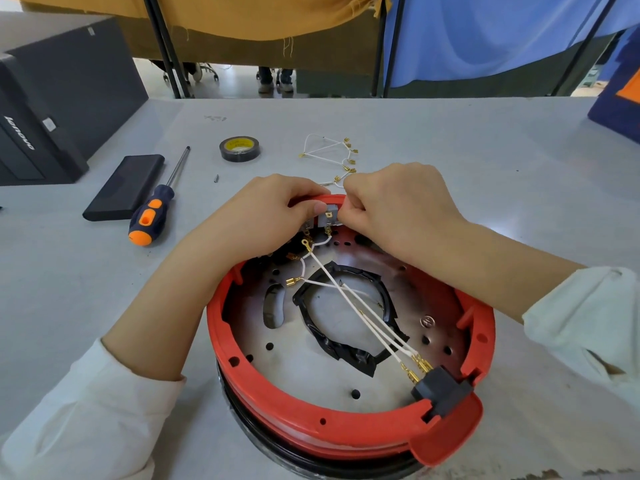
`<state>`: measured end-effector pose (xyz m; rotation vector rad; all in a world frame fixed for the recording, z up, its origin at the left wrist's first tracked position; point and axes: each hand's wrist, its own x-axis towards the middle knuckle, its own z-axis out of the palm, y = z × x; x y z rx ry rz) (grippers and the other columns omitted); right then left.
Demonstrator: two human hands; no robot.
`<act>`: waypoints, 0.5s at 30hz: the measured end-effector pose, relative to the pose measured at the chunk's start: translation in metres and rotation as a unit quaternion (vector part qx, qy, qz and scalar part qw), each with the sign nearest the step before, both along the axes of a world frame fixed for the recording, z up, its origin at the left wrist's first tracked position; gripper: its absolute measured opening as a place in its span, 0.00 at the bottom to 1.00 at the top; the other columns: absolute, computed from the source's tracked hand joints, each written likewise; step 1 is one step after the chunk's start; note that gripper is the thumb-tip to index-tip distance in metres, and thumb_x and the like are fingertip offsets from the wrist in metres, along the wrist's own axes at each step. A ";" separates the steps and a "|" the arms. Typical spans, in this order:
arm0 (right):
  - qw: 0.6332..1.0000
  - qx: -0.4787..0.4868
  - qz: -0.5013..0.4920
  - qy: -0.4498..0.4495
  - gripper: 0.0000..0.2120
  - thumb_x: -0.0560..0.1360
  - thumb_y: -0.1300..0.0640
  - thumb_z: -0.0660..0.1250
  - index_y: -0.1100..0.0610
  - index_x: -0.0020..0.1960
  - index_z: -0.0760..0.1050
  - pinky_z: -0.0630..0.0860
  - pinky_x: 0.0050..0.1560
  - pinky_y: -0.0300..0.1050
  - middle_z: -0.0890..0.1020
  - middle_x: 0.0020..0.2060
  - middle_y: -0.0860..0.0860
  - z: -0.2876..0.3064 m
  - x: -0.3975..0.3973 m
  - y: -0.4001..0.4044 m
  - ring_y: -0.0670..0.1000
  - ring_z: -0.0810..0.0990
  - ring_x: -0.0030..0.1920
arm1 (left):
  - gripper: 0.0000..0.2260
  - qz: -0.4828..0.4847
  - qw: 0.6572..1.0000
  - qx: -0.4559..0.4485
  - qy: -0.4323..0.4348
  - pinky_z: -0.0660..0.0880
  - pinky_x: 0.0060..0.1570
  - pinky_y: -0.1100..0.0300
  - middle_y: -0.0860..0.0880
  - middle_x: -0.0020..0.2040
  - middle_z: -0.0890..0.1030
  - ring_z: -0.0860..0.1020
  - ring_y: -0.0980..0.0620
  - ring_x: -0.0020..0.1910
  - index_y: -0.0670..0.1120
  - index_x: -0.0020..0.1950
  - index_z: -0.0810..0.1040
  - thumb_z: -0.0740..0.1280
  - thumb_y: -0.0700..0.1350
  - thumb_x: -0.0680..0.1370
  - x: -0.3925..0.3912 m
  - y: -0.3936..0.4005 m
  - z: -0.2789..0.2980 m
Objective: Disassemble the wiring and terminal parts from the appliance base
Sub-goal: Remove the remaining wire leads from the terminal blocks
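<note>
Right hand [391,206] grip pinches thin white wire at grey terminal block [329,216], 12 o'clock on red plastic base [311,424]; left hand [273,209] steadies block. Wire limp, spade lug stiff: pull lug.

One red base [349,434], one screwdriver [156,207], one tape roll [240,148], two hands: left [266,216], right [398,206], one loose wire bundle [332,152].

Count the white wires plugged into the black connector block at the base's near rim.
3 white wires, side by side, run diagonally from the black connector block toward the hands at the far rim. More may be hidden behind it.
</note>
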<state>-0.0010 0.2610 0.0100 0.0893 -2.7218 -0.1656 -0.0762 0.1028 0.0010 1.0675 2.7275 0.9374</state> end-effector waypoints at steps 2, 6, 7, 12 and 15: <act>0.999 0.016 0.022 -0.018 0.10 0.75 0.52 0.60 0.53 0.36 0.64 0.52 0.31 0.46 0.61 0.26 0.49 0.005 -0.005 0.003 0.57 0.65 0.33 | 0.12 0.000 1.000 -0.001 0.003 0.64 0.35 0.81 0.67 0.37 0.74 0.72 0.72 0.36 0.57 0.62 0.78 0.62 0.51 0.80 0.000 0.000 0.000; 0.992 0.066 0.092 -0.047 0.16 0.73 0.52 0.61 0.53 0.30 0.60 0.52 0.28 0.42 0.60 0.26 0.47 0.021 -0.017 0.004 0.55 0.64 0.33 | 0.11 -0.005 1.000 -0.001 0.005 0.65 0.34 0.79 0.64 0.38 0.77 0.73 0.71 0.36 0.58 0.60 0.79 0.63 0.51 0.80 0.001 -0.001 0.001; 0.990 0.075 0.107 -0.054 0.18 0.73 0.52 0.62 0.52 0.29 0.58 0.51 0.28 0.42 0.60 0.27 0.47 0.024 -0.020 0.003 0.55 0.64 0.33 | 0.11 -0.007 1.000 0.002 0.005 0.65 0.34 0.79 0.65 0.37 0.76 0.73 0.73 0.35 0.58 0.60 0.79 0.63 0.51 0.80 0.001 -0.001 0.001; 0.985 0.047 0.136 -0.094 0.17 0.70 0.53 0.64 0.52 0.27 0.59 0.53 0.28 0.43 0.62 0.26 0.47 0.030 -0.026 0.006 0.48 0.61 0.27 | 0.10 -0.006 1.000 0.009 -0.001 0.66 0.34 0.78 0.65 0.36 0.76 0.73 0.72 0.36 0.59 0.59 0.79 0.63 0.51 0.79 0.001 -0.001 0.001; 0.983 0.019 0.145 -0.114 0.17 0.68 0.54 0.65 0.53 0.26 0.61 0.54 0.28 0.42 0.62 0.25 0.47 0.032 -0.029 0.008 0.45 0.62 0.27 | 0.10 -0.006 1.000 0.008 0.002 0.66 0.33 0.77 0.62 0.37 0.78 0.73 0.71 0.34 0.58 0.59 0.79 0.63 0.51 0.80 0.002 -0.001 0.001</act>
